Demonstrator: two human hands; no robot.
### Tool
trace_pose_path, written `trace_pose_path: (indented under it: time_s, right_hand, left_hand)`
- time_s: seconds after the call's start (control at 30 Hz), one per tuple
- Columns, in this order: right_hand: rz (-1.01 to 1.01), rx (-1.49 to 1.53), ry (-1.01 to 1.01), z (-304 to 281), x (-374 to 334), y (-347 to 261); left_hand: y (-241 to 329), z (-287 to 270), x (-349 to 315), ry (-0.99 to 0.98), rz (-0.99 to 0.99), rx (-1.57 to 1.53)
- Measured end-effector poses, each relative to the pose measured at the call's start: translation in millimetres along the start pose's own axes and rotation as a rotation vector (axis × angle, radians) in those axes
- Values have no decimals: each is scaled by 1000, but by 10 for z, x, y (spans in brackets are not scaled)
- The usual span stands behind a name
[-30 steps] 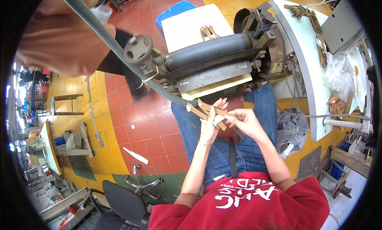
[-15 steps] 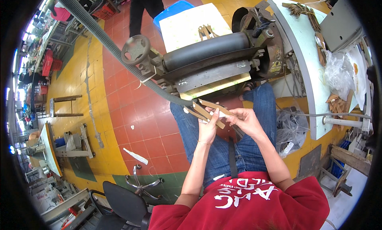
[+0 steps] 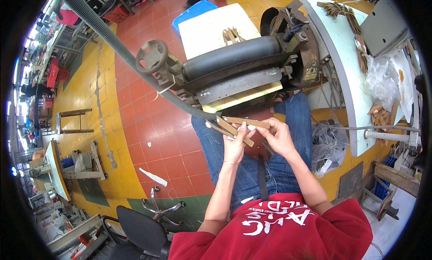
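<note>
Above my lap, several tan leather-like strips (image 3: 226,123) fan out from my left hand (image 3: 234,148), whose thumb and fingers are closed on them. One more strip (image 3: 252,122) lies nearly level across the top of the fan. Its right end is pinched between the thumb and fingers of my right hand (image 3: 280,137), while its left end reaches the tip of the grey corrugated hose (image 3: 203,112). Small white patches show on and beside the strips near my fingers; I cannot make out what they are.
Before me stands a machine with a black roller (image 3: 231,57), a metal plate (image 3: 240,85) and a handwheel (image 3: 152,56). More strips (image 3: 231,36) lie on the pale board (image 3: 211,28) behind it. A light side table (image 3: 335,48) at right holds strip bundles (image 3: 344,12) and a plastic bag (image 3: 382,82).
The top strip has swung from a slant to nearly level, its right end rising with my right fingers. My left hand has barely moved. The person at the back has moved mostly out of view.
</note>
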State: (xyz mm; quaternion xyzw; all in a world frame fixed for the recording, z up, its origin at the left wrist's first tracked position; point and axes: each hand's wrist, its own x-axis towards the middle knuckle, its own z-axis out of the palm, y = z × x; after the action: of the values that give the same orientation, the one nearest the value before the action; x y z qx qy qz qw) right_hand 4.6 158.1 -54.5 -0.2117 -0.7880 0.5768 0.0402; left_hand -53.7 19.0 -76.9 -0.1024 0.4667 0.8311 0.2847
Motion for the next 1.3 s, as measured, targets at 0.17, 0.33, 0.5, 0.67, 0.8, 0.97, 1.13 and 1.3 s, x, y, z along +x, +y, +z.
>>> trace_pose_path:
  time_s: [0.17, 0.33, 0.5, 0.67, 0.8, 0.97, 1.13, 1.3]
  right_hand:
    - [-168, -116, -94, -204, 33, -159]
    - [-255, -75, -176, -321, 82, -194]
    - [-207, 9, -208, -372, 89, -196]
    - [-187, -63, -204, -354, 61, -236]
    - [-189, -58, -213, -364, 63, -264]
    - [-165, -86, -215, -367, 72, -278]
    - [-275, -61, -175, -365, 80, -272]
    - [-165, 7, -269, -399, 94, -227]
  left_hand:
    - [79, -101, 12, -75, -88, 48]
    - [190, -142, 0, -210, -120, 66]
    - [241, -108, -26, -211, -96, 121]
    - [231, -108, -22, -238, -120, 150]
    - [238, -92, -28, -254, -132, 225]
    - [288, -40, -39, -281, -138, 269]
    - [338, -35, -12, -316, -133, 315]
    - [347, -46, -16, -328, -116, 367]
